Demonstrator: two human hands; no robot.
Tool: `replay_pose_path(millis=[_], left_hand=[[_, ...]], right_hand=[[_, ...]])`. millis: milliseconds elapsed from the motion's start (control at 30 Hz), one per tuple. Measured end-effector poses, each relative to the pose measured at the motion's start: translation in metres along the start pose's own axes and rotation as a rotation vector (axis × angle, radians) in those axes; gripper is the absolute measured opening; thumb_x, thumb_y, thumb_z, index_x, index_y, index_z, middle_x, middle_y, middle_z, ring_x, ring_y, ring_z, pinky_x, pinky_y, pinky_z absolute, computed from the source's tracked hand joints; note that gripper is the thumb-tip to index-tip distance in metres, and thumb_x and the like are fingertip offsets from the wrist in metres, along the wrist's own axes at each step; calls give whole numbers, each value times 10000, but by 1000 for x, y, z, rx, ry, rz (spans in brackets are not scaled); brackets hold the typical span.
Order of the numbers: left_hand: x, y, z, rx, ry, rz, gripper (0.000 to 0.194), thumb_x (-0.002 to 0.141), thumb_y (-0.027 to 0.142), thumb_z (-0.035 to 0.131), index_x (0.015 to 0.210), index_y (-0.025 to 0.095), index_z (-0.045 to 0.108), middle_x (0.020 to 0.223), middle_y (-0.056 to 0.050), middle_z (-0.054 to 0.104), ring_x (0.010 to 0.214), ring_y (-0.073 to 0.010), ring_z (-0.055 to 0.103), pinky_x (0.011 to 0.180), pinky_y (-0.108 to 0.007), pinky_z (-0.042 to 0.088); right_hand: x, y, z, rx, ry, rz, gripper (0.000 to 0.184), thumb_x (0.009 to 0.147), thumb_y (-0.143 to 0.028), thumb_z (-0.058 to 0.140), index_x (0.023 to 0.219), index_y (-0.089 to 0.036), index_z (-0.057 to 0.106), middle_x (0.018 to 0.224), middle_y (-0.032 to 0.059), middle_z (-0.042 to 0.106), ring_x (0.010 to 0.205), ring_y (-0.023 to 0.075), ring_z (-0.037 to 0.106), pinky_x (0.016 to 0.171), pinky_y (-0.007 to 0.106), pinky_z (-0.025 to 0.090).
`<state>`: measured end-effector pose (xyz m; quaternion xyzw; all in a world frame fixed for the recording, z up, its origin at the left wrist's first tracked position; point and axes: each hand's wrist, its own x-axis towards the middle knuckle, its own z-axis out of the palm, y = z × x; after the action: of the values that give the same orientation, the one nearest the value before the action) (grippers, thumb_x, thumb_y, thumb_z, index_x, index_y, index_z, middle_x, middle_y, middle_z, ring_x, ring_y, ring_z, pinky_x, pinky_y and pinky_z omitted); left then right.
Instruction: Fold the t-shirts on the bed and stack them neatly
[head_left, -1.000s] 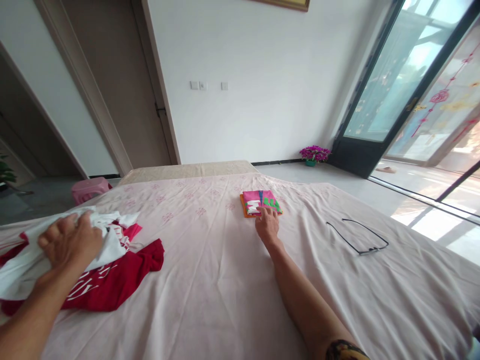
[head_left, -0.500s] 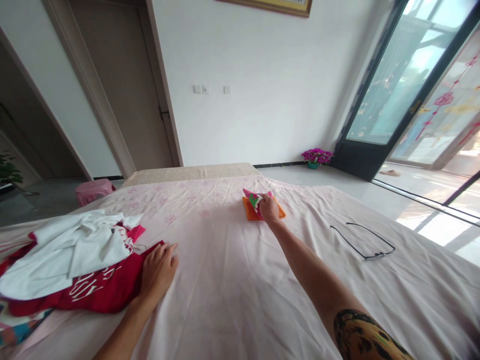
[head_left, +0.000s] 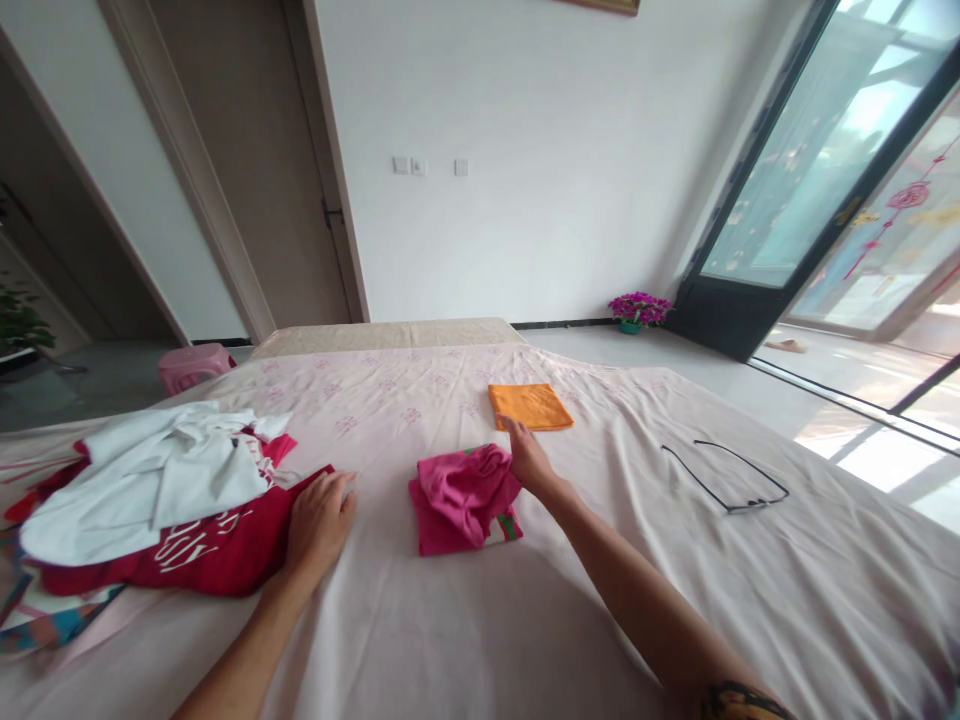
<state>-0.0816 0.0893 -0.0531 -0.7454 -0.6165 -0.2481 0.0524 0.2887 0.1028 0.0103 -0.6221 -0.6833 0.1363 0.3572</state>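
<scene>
In the head view my left hand (head_left: 322, 520) lies with its fingers stretched out over the edge of a red garment (head_left: 217, 560) with white lettering. A white garment (head_left: 187, 475) is heaped on top of that red one. My right hand (head_left: 529, 458) is closed at the right edge of a folded pink garment (head_left: 465, 500) with green and white parts; some of its fingers are hidden. The pink garment rests on the bed sheet, its top bunched up. Just beyond this hand lies a folded orange cloth (head_left: 536, 405), flat on the sheet.
Eyeglasses (head_left: 731, 490) lie with their temples unfolded on the right of the pale pink sheet (head_left: 420, 640). Beyond the bed are a pink stool (head_left: 195, 368), a pot of purple flowers (head_left: 637, 310) and a glass door (head_left: 772, 200). A plaid fabric (head_left: 60, 620) sticks out under the clothes pile.
My right hand has brought the pink garment off the orange cloth, nearer and to the left, uncovering the orange cloth. My left hand stays on the red garment. The view has shifted slightly.
</scene>
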Motion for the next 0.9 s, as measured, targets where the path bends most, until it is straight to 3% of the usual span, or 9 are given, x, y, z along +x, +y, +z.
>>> replay_pose_path(millis=[67,200,267,333,433,500,567,767,900], left_hand=[[0,1,0,15,-3,8,375,924,302,428,1172,172,678,1235,-122,681,1234,-262,564,1070,-413,404],[0,2,0,35,-10,21,371,929,303,423,1166,174,679,1243,-118,676,1235,-262,564,1068,-400,404],[0,3,0,39,-4,22,367,926,298,427,1163,176,679,1237,-114,678,1233,-261,568,1067,-395,405],[0,3,0,38,-2,25,367,924,289,427,1164,171,678,1234,-114,678,1232,-262,569,1067,-396,408],[0,1,1,34,-2,28,365,923,275,429,1173,170,672,1240,-113,674,1240,-264,562,1066,-406,413],[0,-1,3,24,-4,32,359,921,268,435,1174,170,670,1241,-110,674,1240,-264,562,1066,-418,417],[0,-3,4,9,3,37,353,919,263,440,1171,166,667,1232,-109,678,1227,-265,569,1068,-432,421],[1,6,-2,-88,174,100,319,933,288,463,1140,158,669,1216,-133,672,1214,-276,575,1077,-452,431],[-3,45,-16,-316,167,222,267,955,273,464,1099,222,683,1143,-74,703,1120,-218,622,1031,-392,472]], right_hand=[[-5,1,-6,-115,-61,-138,612,692,3,541,1242,-240,652,1338,80,608,1232,249,529,1044,394,416],[-9,-16,-20,-60,-285,-449,597,681,15,520,1149,-300,716,1262,21,666,1209,216,548,1042,368,413],[-11,-26,-20,-21,-397,-493,549,677,-11,543,1090,-315,738,1163,7,707,1132,210,590,998,340,431],[-9,-33,-14,79,-403,-360,384,692,-67,581,955,-283,758,996,9,737,990,207,632,894,309,468],[2,-33,-3,471,-209,56,132,722,-226,632,826,-205,710,750,11,690,725,182,620,646,266,472],[13,-28,-2,778,14,318,180,738,-328,639,839,-182,667,677,9,647,611,164,575,541,255,435],[21,-19,-7,930,179,456,226,727,-371,667,845,-181,634,659,14,634,587,160,560,521,260,433],[10,16,-8,610,204,415,308,693,-387,702,928,-216,600,793,6,669,719,188,621,608,275,469],[2,20,-2,333,168,410,412,654,-374,749,1006,-222,599,787,3,669,715,190,620,613,272,444]])
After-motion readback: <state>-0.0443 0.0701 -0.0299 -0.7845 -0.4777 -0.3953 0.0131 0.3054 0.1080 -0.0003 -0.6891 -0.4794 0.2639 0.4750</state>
